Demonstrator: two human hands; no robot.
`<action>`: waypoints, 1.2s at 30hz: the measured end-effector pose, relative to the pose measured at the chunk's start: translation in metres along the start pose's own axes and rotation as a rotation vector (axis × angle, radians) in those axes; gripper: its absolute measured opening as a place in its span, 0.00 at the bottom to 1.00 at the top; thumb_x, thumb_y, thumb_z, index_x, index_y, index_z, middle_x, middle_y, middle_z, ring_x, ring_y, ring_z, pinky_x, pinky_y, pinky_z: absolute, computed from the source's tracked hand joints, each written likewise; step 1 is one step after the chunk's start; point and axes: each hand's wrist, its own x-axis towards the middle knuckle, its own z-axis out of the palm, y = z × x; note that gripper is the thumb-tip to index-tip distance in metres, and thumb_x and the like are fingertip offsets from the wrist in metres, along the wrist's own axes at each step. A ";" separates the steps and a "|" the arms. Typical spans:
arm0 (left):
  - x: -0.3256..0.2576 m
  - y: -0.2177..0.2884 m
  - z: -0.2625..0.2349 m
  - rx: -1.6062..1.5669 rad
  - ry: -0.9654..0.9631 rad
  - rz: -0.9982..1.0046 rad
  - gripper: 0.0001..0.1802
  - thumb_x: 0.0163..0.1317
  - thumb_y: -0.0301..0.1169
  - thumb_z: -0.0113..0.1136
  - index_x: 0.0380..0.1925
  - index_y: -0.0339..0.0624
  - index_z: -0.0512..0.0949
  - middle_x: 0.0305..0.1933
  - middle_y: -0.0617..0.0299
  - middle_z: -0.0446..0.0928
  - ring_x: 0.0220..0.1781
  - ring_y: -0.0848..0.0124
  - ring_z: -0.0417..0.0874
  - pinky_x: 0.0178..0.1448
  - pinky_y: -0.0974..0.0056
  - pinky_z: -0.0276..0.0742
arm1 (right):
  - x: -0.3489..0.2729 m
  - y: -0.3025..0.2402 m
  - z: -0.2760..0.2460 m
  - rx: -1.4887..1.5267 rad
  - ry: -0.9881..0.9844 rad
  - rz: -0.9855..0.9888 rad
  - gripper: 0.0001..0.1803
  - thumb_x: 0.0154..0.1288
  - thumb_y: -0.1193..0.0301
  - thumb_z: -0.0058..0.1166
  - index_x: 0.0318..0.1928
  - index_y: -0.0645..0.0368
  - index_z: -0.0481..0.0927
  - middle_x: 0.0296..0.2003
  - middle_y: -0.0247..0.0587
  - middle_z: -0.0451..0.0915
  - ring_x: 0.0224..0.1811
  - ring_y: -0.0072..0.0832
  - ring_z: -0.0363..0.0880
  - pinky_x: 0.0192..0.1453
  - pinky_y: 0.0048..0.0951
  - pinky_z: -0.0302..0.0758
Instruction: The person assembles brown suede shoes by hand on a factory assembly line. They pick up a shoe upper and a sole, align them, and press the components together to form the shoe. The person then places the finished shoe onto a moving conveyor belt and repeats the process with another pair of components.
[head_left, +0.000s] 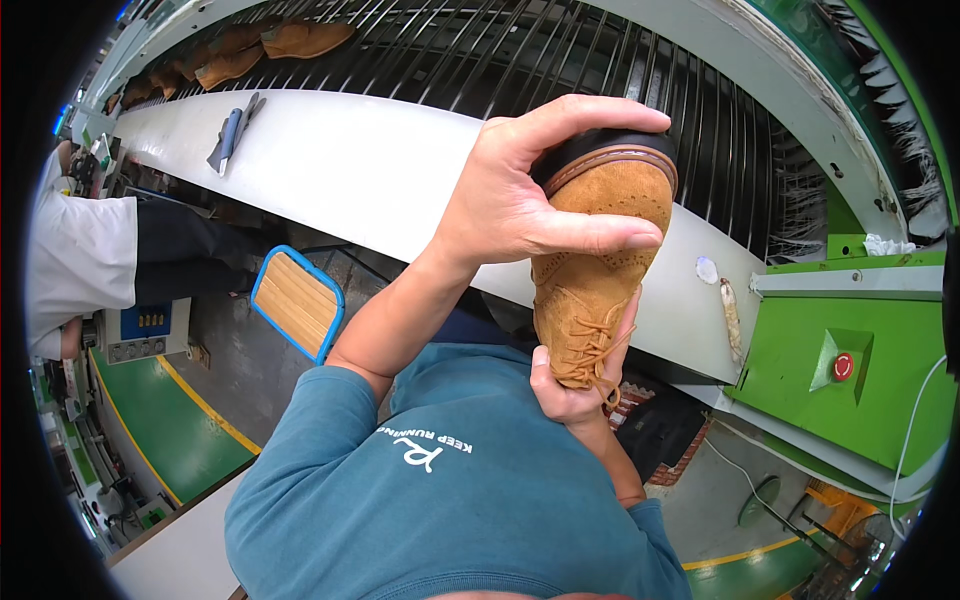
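A tan suede lace-up shoe point(615, 188) with a dark sole and brogue holes is held up in front of me, toe pointing away. Around its toe end is my left hand point(510, 190), the thumb lying over the upper and a finger reaching across the sole's edge. At the laced end nearest my body, my right hand point(572, 396) grips the shoe, its thumb by the laces point(590, 345) and a finger along the side. Most of the sole is turned from view, and the rest of the right fingers are hidden behind the shoe.
Beyond a white bench point(350, 150) runs a roller conveyor point(480, 55) carrying several tan shoes point(305, 38). A blue-handled tool point(232, 132) lies on the bench. A green machine point(790, 385) with a red button stands right. Left are a wooden-seated stool point(298, 303) and another person point(85, 250).
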 end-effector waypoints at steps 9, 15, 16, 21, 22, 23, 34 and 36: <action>-0.001 -0.001 0.006 -0.062 0.086 -0.029 0.38 0.52 0.37 0.92 0.63 0.42 0.87 0.52 0.58 0.91 0.54 0.68 0.94 0.63 0.61 0.91 | -0.002 0.004 0.000 0.013 0.015 0.004 0.68 0.50 0.75 0.69 0.87 0.77 0.41 0.76 0.64 0.66 0.76 0.51 0.74 0.78 0.42 0.72; -0.001 -0.003 0.005 -0.038 0.067 -0.009 0.40 0.52 0.33 0.91 0.65 0.38 0.85 0.57 0.55 0.90 0.57 0.67 0.93 0.64 0.61 0.90 | 0.001 0.000 0.001 -0.009 0.013 0.002 0.68 0.50 0.75 0.69 0.87 0.77 0.42 0.77 0.64 0.65 0.76 0.51 0.74 0.78 0.42 0.72; -0.001 -0.003 0.006 -0.047 0.099 -0.015 0.38 0.52 0.37 0.92 0.64 0.42 0.87 0.54 0.57 0.91 0.55 0.68 0.93 0.63 0.62 0.90 | 0.002 0.000 0.001 -0.010 0.012 0.002 0.68 0.50 0.75 0.69 0.87 0.77 0.42 0.77 0.64 0.65 0.76 0.51 0.74 0.78 0.42 0.72; -0.001 -0.003 0.007 -0.058 0.093 -0.034 0.38 0.52 0.37 0.92 0.63 0.42 0.87 0.53 0.58 0.91 0.55 0.68 0.93 0.63 0.62 0.90 | 0.001 0.002 0.001 0.021 0.018 0.004 0.68 0.51 0.75 0.68 0.87 0.77 0.41 0.77 0.64 0.64 0.77 0.50 0.73 0.78 0.42 0.72; 0.000 -0.003 0.007 -0.061 0.096 -0.034 0.38 0.52 0.37 0.92 0.63 0.42 0.87 0.53 0.58 0.91 0.55 0.68 0.94 0.63 0.62 0.90 | 0.001 0.002 0.001 0.033 0.023 0.008 0.67 0.51 0.75 0.68 0.87 0.77 0.41 0.77 0.64 0.64 0.77 0.50 0.73 0.78 0.42 0.72; 0.000 -0.002 0.005 -0.046 0.065 -0.028 0.39 0.52 0.33 0.91 0.65 0.38 0.85 0.56 0.55 0.90 0.56 0.67 0.93 0.64 0.61 0.90 | 0.001 0.002 0.001 0.032 0.024 0.006 0.68 0.51 0.75 0.68 0.87 0.77 0.41 0.77 0.64 0.64 0.77 0.50 0.73 0.78 0.42 0.72; -0.001 -0.005 0.005 -0.053 0.095 0.010 0.35 0.53 0.36 0.91 0.62 0.42 0.88 0.51 0.58 0.92 0.52 0.68 0.95 0.61 0.63 0.91 | 0.002 0.000 0.001 0.048 0.024 0.006 0.67 0.51 0.76 0.68 0.87 0.76 0.41 0.77 0.63 0.65 0.77 0.49 0.74 0.77 0.41 0.73; -0.002 -0.003 0.000 -0.023 0.029 0.015 0.38 0.53 0.28 0.90 0.65 0.35 0.84 0.58 0.52 0.89 0.57 0.65 0.93 0.63 0.60 0.91 | 0.001 0.001 0.001 0.030 0.018 -0.002 0.67 0.51 0.76 0.68 0.87 0.76 0.41 0.78 0.63 0.65 0.77 0.49 0.74 0.78 0.41 0.73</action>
